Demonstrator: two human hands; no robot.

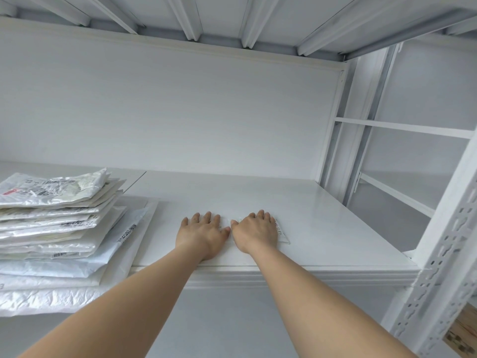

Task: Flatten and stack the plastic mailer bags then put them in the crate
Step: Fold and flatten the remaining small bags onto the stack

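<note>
— Where are the hands?

— Both lie palm-down on the shelf (335, 228), side by side near its front edge. The left hand (202, 236) and the right hand (255, 232) lie flat with their fingers straight and pointing to the far side. Their thumbs point at each other and almost meet.

— What is under them?

— One white mailer (283, 235), pressed flat against the shelf. The hands cover most of it. A strip with small dark print shows just right of the right hand, and a bit more shows between the fingertips.

— And the rest of the bags?

— A stack (56, 228) sits at the left, well apart from the hands. It is many layers deep, with the larger bags at the bottom jutting over the shelf's near edge. The top one is crinkled and carries a label with a red patch. The edges are not lined up, and the upper bags fan out to the right.

— Anything else in view?

— A white back panel (180, 112) behind the shelf, and a perforated white post (444, 241) at the near right. Above are the ribs (193, 19) of the next shelf up.
</note>
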